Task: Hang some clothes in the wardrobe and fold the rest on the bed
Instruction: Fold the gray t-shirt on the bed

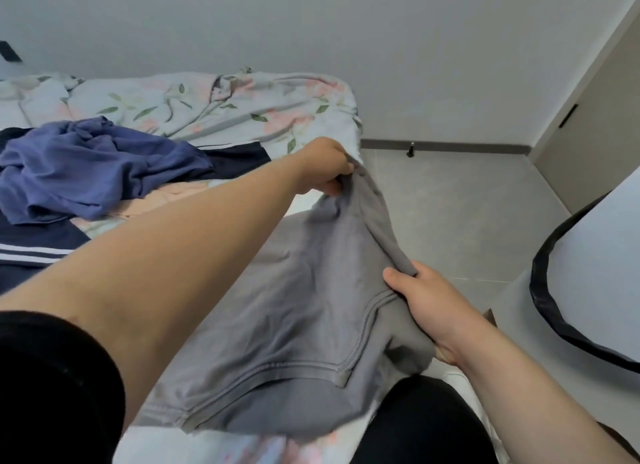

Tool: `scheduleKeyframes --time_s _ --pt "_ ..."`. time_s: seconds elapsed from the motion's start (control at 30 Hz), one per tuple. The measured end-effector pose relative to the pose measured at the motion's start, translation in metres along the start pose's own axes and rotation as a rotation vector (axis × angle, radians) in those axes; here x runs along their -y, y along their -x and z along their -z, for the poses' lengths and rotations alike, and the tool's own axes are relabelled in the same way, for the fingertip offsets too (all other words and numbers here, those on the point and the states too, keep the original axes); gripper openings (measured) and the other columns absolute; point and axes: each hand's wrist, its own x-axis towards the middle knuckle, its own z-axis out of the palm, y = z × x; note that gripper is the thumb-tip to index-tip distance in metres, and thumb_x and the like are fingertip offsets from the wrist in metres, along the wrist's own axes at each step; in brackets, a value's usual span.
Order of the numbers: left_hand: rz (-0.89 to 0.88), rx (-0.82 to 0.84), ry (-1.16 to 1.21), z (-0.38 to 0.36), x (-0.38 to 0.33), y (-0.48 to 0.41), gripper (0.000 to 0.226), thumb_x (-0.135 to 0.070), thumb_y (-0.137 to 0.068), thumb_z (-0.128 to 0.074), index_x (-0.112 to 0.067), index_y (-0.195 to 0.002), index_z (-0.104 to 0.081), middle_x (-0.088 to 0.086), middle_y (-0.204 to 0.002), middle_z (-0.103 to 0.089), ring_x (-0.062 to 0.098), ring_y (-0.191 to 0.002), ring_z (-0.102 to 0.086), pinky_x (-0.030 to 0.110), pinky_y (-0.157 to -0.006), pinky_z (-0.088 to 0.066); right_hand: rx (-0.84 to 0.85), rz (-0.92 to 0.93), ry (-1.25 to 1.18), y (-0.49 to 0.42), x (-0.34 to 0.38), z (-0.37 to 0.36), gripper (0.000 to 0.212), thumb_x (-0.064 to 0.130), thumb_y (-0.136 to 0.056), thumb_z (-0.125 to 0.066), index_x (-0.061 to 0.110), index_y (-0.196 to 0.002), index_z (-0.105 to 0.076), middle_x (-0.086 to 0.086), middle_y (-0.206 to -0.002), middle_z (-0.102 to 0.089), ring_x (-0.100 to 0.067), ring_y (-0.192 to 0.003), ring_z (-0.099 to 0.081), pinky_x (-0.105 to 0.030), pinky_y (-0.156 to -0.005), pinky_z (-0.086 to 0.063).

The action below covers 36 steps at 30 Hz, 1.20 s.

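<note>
A grey garment [277, 311] with stitched hems hangs spread between my two hands over the near corner of the bed [242, 100]. My left hand [325, 167] reaches forward and pinches its far edge. Nearer to me, my right hand [426, 304] grips the bunched near edge. A crumpled blue garment [86, 172] lies on the bed at the left. Under it is a pink piece [173, 195], and a dark navy garment with white stripes [38, 245] lies beside it.
A rumpled floral duvet [207, 107] covers the back of the bed against the grey wall. A tiled floor [450, 214] lies to the right of the bed, with a door stop [411, 149] at the skirting. A white, black-rimmed object [588, 283] stands at the right, and a beige door [595, 134] behind it.
</note>
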Motion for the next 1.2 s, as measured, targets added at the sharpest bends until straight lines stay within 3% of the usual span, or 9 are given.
scheduleKeyframes --time_s 0.13,0.27,0.53,0.7,0.8,0.87,1.03,1.13,1.2 --pt "0.089 -0.147 0.474 0.034 0.036 0.029 0.006 0.001 -0.090 -0.061 -0.004 -0.092 -0.062 0.009 -0.088 -0.066 0.022 -0.084 -0.070 0.029 -0.075 -0.060 0.063 0.024 0.121 0.002 0.010 -0.065 0.018 0.028 -0.090 -0.059 0.022 -0.100 -0.073 -0.007 -0.099 -0.076 -0.030 -0.098 -0.071 -0.051 -0.093 -0.055" --pt "0.161 -0.211 0.680 0.078 0.086 0.062 0.021 -0.019 -0.087 -0.076 -0.004 -0.098 -0.068 0.000 -0.078 -0.066 0.009 -0.065 -0.064 0.020 -0.066 -0.054 0.210 0.032 0.286 0.004 0.006 -0.140 0.019 0.018 -0.095 -0.051 0.019 -0.081 -0.064 -0.006 -0.081 -0.065 -0.024 -0.079 -0.061 -0.033 -0.070 -0.048" --pt "0.291 -0.474 0.461 0.166 0.179 0.106 0.021 0.012 -0.079 -0.064 -0.007 -0.090 -0.062 0.013 -0.093 -0.054 0.026 -0.083 -0.049 0.037 -0.067 -0.041 0.383 -0.178 0.165 -0.001 -0.014 -0.274 0.026 -0.001 -0.100 -0.033 0.011 -0.081 -0.044 -0.008 -0.066 -0.036 -0.014 -0.047 -0.041 -0.018 -0.037 -0.037" --pt "0.319 -0.607 0.385 0.190 0.223 0.114 0.021 0.006 -0.080 -0.070 -0.013 -0.086 -0.064 0.006 -0.098 -0.063 0.029 -0.091 -0.061 0.044 -0.085 -0.055 0.502 -0.265 0.118 -0.006 -0.029 -0.335 0.039 0.008 -0.097 -0.042 0.005 -0.136 -0.046 -0.017 -0.121 -0.059 -0.033 -0.106 -0.066 -0.044 -0.089 -0.058" --pt "0.310 -0.652 0.294 0.186 0.241 0.125 0.018 -0.003 -0.085 -0.068 -0.018 -0.093 -0.063 0.006 -0.098 -0.060 0.025 -0.089 -0.057 0.037 -0.081 -0.050 0.591 -0.355 -0.023 -0.001 -0.031 -0.332 0.061 -0.001 -0.100 -0.042 0.021 -0.153 -0.022 -0.018 -0.120 -0.058 -0.029 -0.102 -0.068 -0.039 -0.087 -0.059" --pt "0.350 -0.661 0.275 0.172 0.245 0.142 0.028 -0.014 -0.087 -0.067 -0.016 -0.114 -0.060 0.006 -0.106 -0.060 0.025 -0.095 -0.058 0.038 -0.086 -0.050 0.537 -0.318 -0.011 -0.004 -0.031 -0.313 0.059 -0.005 -0.099 -0.046 0.021 -0.149 -0.029 -0.030 -0.113 -0.058 -0.036 -0.102 -0.068 -0.038 -0.084 -0.058" --pt "0.401 -0.480 -0.023 0.115 0.245 0.224 0.054 -0.052 -0.071 -0.070 -0.025 -0.117 -0.060 0.003 -0.117 -0.060 0.022 -0.106 -0.058 0.037 -0.093 -0.048 0.305 -0.177 0.110 -0.007 -0.035 -0.244 0.021 -0.002 -0.095 -0.052 0.009 -0.112 -0.057 -0.010 -0.088 -0.062 -0.019 -0.068 -0.062 -0.028 -0.060 -0.058" --pt "0.403 -0.326 -0.411 0.088 0.257 0.276 0.068 -0.042 -0.078 -0.072 -0.029 -0.140 -0.046 0.003 -0.142 -0.041 0.026 -0.128 -0.042 0.039 -0.106 -0.040 0.226 -0.086 0.212 0.006 -0.053 -0.219 0.017 -0.006 -0.093 -0.053 0.006 -0.100 -0.063 -0.010 -0.080 -0.065 -0.014 -0.058 -0.060 -0.024 -0.054 -0.054" --pt "0.422 -0.345 -0.320 0.082 0.264 0.302 0.063 -0.026 -0.080 -0.071 -0.032 -0.139 -0.048 0.000 -0.140 -0.044 0.022 -0.124 -0.044 0.034 -0.100 -0.042 0.098 -0.008 0.235 0.016 -0.065 -0.208 0.018 -0.005 -0.092 -0.054 0.010 -0.092 -0.066 -0.008 -0.076 -0.066 -0.012 -0.056 -0.059 -0.025 -0.053 -0.052"
